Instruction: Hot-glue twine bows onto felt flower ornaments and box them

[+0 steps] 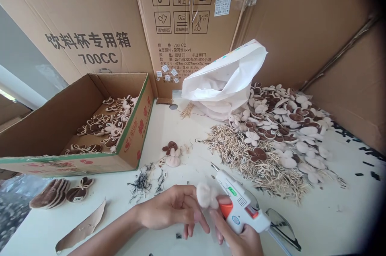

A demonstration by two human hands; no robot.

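Observation:
My right hand (241,242) grips a white and orange hot glue gun (243,201), its metal nozzle pointing up and left. Between that hand's thumb and a finger is a small pale plush flower-shaped piece (206,195). My left hand (169,209) is close beside the piece on its left, fingers loosely bent and apart; whether a fingertip touches the plush is unclear. Farther back on the white table lie a brown plush piece (170,147) and a pale plush piece (173,158), partly overlapping.
An open cardboard box (132,137) at left contains finished-looking plush pieces with cord bows. Brown plush pieces (51,193) are stacked before it. On the right are short cords (256,163), a plush heap (286,115), a white bag (223,79) and eyeglasses (283,224). Cardboard walls stand behind.

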